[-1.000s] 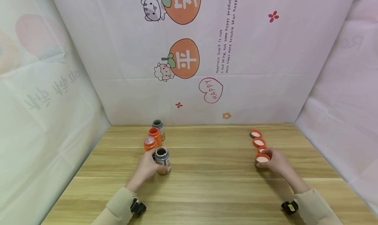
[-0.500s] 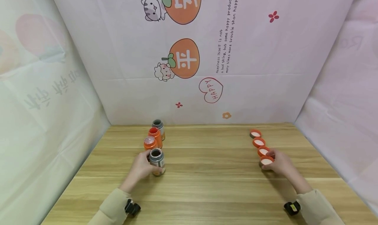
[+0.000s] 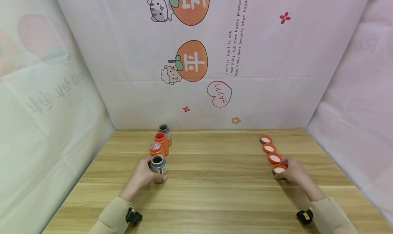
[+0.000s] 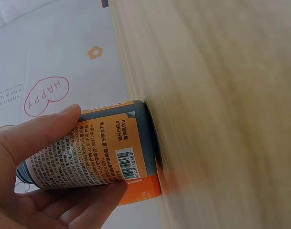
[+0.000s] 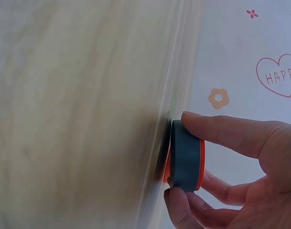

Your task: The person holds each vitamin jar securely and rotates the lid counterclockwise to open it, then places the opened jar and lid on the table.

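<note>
My left hand (image 3: pixel 143 174) grips a grey bottle (image 3: pixel 158 169) without a cap, thumb on one side and fingers on the other. In the left wrist view its orange and white label (image 4: pixel 112 148) with a barcode faces the camera, and its base is right at the tabletop. Just behind it stands an orange bottle (image 3: pixel 156 148) with a patterned seal over its mouth. My right hand (image 3: pixel 291 171) pinches a grey cap (image 5: pixel 186 155) with an orange rim, its pale inside facing up, close over the table. An orange cap (image 3: pixel 274 158) lies just behind it.
Farther back on the left stand an open orange bottle (image 3: pixel 161 142) and an open grey bottle (image 3: pixel 164 133). Two more upturned caps, an orange-rimmed one (image 3: pixel 269 148) and a grey-sided one (image 3: pixel 265 139), continue the right row. A printed white cloth (image 3: pixel 261 90) rises behind the wooden table (image 3: pixel 215 193).
The left hand has carried the grey bottle left, in front of the orange bottles. The right hand has moved the grey cap right and slightly nearer, uncovering the orange cap behind.
</note>
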`<state>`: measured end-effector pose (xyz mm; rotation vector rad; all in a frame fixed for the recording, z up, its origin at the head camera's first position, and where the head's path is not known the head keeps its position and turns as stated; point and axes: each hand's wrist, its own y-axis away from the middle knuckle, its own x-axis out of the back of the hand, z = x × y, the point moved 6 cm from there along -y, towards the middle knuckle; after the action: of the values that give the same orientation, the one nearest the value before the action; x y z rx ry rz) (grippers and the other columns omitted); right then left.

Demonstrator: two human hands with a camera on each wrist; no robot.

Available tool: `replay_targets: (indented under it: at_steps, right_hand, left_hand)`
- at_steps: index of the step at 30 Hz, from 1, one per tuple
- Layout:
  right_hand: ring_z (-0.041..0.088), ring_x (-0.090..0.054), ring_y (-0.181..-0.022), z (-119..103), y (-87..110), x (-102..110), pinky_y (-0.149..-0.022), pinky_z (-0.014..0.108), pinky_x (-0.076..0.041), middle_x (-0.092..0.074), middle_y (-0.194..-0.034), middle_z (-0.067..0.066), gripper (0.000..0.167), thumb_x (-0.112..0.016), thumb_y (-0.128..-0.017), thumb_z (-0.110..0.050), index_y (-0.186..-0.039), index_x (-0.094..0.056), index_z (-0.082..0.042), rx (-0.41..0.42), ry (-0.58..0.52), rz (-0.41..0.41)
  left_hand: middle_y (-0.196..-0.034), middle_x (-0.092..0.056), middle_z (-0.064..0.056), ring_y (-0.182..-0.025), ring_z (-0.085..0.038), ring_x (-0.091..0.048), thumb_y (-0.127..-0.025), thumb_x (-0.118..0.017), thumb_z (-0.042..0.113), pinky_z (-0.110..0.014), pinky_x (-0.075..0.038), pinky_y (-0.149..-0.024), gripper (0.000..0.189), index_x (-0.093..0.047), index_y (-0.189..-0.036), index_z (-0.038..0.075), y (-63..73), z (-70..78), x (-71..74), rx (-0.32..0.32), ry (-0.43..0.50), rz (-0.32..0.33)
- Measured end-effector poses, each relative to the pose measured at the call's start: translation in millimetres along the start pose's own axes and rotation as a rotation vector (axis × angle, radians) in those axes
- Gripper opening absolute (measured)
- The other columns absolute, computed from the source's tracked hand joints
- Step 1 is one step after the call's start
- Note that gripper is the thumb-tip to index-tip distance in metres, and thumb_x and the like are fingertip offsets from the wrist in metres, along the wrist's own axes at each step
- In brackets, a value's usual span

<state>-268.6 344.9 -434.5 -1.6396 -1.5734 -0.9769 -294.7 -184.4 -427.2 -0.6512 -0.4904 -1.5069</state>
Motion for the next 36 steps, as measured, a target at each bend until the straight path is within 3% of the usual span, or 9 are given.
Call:
replay_targets:
  at_steps: [10, 18, 36]
  right_hand:
    - [0.043, -0.055, -0.098, 6, -2.3, -3, -0.079, 0.051, -0.045, -0.056, -0.111, 0.034, 0.065, -0.082, -0.069, -0.02, -0.115, -0.049, 0.013, -0.035, -0.011, -0.027]
    - [0.043, -0.056, -0.097, 6, -1.8, -2, -0.078, 0.051, -0.045, -0.057, -0.109, 0.035, 0.065, -0.081, -0.068, -0.018, -0.114, -0.049, 0.014, -0.03, -0.011, -0.015]
    - [0.043, -0.056, -0.096, 9, 0.5, 0, -0.076, 0.048, -0.047, -0.055, -0.11, 0.036, 0.07, -0.081, -0.068, -0.014, -0.118, -0.043, 0.016, -0.031, -0.039, -0.043]
  left_hand:
    - [-0.101, -0.069, -0.011, -0.093, -0.026, -0.064, -0.052, -0.09, 0.015, -0.047, -0.05, -0.085, 0.064, -0.064, -0.109, 0.001, 1.6, -2.5, 5.9, -0.018, -0.029, 0.021]
    - [-0.098, -0.07, -0.012, -0.09, -0.026, -0.064, -0.052, -0.09, 0.017, -0.046, -0.049, -0.083, 0.063, -0.065, -0.108, 0.001, 1.5, -4.2, 9.9, -0.023, -0.073, 0.049]
    - [-0.103, -0.069, -0.016, -0.095, -0.03, -0.063, -0.055, -0.09, 0.019, -0.049, -0.048, -0.086, 0.065, -0.062, -0.111, -0.001, 0.4, -5.5, 13.9, -0.006, -0.095, 0.032]
